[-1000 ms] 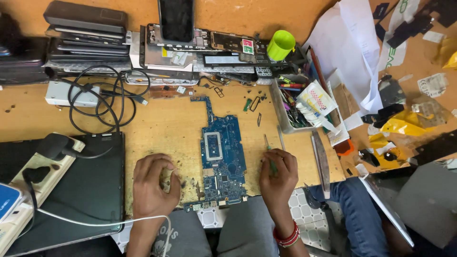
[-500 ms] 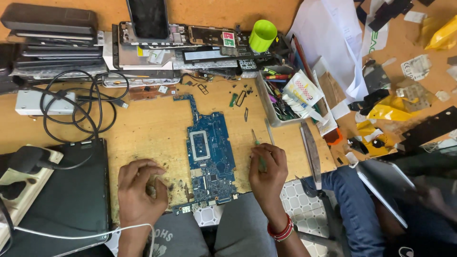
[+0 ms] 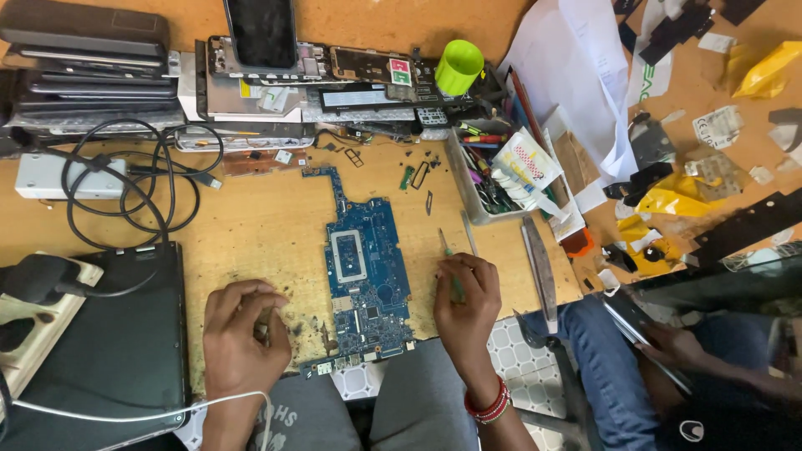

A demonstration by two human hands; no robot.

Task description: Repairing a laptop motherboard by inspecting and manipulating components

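A blue circuit board (image 3: 365, 267) lies flat on the wooden bench (image 3: 251, 225) between my two hands. My right hand (image 3: 468, 305) rests just right of the board, fingers curled around a thin green-handled screwdriver (image 3: 449, 255) whose tip points away from me. My left hand (image 3: 242, 330) sits on the bench left of the board with its fingertips pinched together; what they pinch is too small to see. Small screws and dark specks lie scattered near the board's lower left corner.
A closed black laptop (image 3: 117, 351) lies left, with a power strip (image 3: 33, 326) and coiled cables (image 3: 125, 179) beyond. Opened laptop parts (image 3: 276, 83) and a green cup (image 3: 459, 67) line the back. A tool tray (image 3: 493, 179) stands right. Another person (image 3: 668, 359) sits at right.
The view has drifted slightly, so everything sits a little lower and to the left. Both hands stay beside the board, with the right one still around the screwdriver.
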